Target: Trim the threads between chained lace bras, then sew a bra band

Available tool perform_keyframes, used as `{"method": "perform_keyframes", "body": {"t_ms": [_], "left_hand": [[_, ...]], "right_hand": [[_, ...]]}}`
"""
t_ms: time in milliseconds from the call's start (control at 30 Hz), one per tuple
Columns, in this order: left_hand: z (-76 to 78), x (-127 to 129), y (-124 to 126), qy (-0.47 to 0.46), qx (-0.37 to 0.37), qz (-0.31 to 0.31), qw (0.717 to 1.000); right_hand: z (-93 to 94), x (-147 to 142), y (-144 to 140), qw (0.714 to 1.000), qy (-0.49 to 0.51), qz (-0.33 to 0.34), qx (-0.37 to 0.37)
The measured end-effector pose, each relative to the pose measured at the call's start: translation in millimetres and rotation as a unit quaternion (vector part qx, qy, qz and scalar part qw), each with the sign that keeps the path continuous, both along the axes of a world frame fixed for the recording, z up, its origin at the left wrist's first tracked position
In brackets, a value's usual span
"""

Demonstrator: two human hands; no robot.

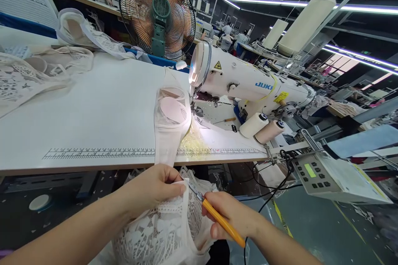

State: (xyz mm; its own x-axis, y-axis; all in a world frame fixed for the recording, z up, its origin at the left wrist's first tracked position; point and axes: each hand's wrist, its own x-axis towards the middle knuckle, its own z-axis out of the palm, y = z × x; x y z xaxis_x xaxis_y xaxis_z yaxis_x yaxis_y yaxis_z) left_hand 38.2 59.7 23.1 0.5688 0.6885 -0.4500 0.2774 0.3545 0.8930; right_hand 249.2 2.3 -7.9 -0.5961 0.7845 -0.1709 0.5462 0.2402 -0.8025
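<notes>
My left hand (164, 188) pinches the edge of a white lace bra (152, 232) just below the table's front edge. My right hand (228, 215) is wrapped round the orange handle of a seam ripper (223, 221). Its metal tip meets the bra's edge close to my left fingertips. The bra hangs over my lap. A pale strip with a moulded cup (172, 109) lies on the table and runs down to my left hand, its upper part beside the sewing machine's needle area.
A white sewing machine (239, 76) stands to the right on the white table (124, 103). Thread cones (254, 125), an orange-handled tool (230, 119) and yellowish scraps (195, 140) lie nearby. More bras (34, 74) rest at left. A fan (160, 12) stands behind; a control box (336, 178) juts out at right.
</notes>
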Motion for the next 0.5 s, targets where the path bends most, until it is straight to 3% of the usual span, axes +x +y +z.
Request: {"method": "perform_keyframes", "body": {"t_ms": [500], "left_hand": [[-3.4,-2.1,4.2,0.014,0.015,-0.061,0.998]], "right_hand": [[-1.7,2.2,-6.7,0.999,-0.023,0.018,-0.043]]}}
